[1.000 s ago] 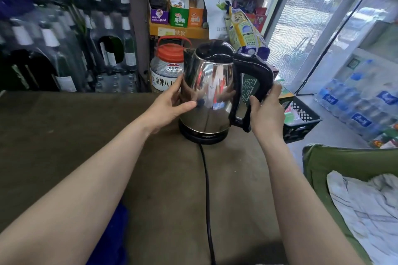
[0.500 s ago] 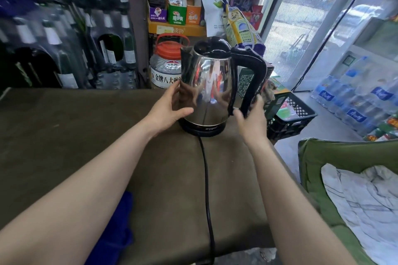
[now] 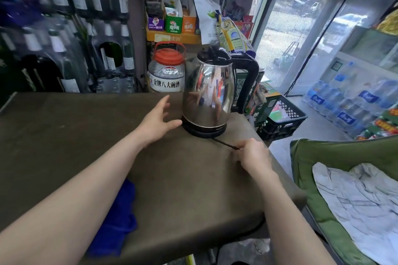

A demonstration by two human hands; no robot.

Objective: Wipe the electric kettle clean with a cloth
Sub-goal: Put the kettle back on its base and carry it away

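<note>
Gleaming mirror-bright, the steel kettle (image 3: 207,97) stands upright; left grip (image 3: 156,122) apart, right grip (image 3: 254,156) pinching cord (image 3: 226,143).

Shiny steel kettle (image 3: 207,97) upright on base (image 3: 202,131)

Mirror-silver kettle (image 3: 208,94) with black lid, blue cloth (image 3: 116,217), brown table (image 3: 64,127), red-capped jar (image 3: 167,71).

Daylight from right, blurred left edge
</note>
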